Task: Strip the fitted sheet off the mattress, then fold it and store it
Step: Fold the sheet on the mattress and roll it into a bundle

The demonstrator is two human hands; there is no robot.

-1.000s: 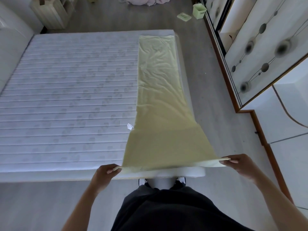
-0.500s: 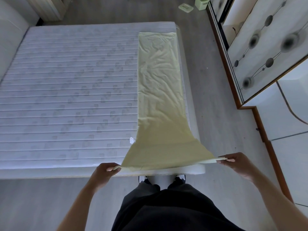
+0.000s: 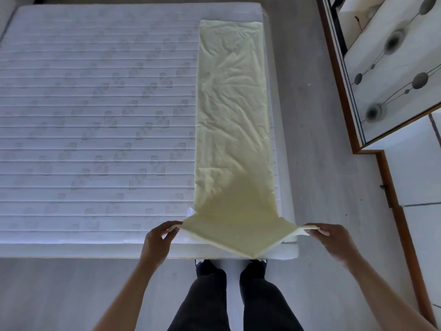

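Observation:
The pale yellow fitted sheet [image 3: 232,111] lies folded into a long narrow strip along the right side of the bare white quilted mattress [image 3: 95,115]. Its near end is lifted off the mattress and stretched wide between my hands, sagging to a point in the middle over the mattress's near edge. My left hand [image 3: 160,237] pinches the sheet's near left corner. My right hand [image 3: 327,237] pinches the near right corner, out past the mattress corner. A small white label [image 3: 190,211] shows at the strip's left edge.
Grey floor [image 3: 310,139] runs along the right of the bed. A wardrobe [image 3: 393,75] with patterned sliding doors and a brown frame stands at the right. My legs and dark shoes [image 3: 207,267] are against the bed's near edge.
The view has tilted down and closer to the bed. The sheet's near end now hangs slack to a point between my hands, where before it was pulled into a straight edge.

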